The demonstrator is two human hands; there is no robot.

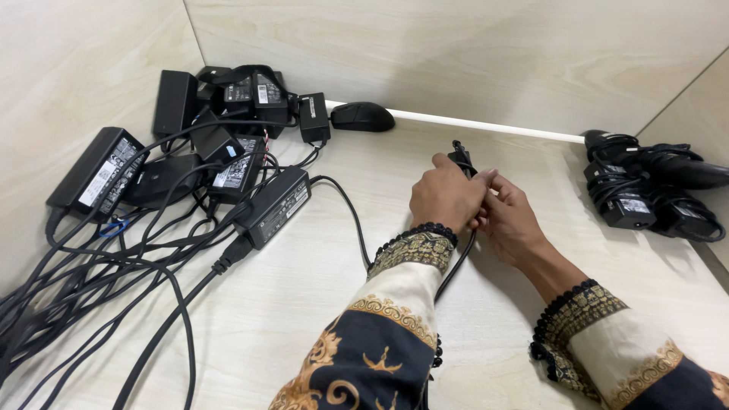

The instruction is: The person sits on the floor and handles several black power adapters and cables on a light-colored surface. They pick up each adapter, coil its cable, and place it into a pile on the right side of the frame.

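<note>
both hands, left hand and right hand, pinch a black power cable near the table's back edge, plug raised.

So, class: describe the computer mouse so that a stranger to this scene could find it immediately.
Start at the tangled pile of black power adapters in the table's far left corner. Just right of that pile, against the back wall where the white strip begins, lies the mouse. Unlike its boxy, labelled, corded neighbours, it is a low, rounded black dome with no visible cable.
</note>
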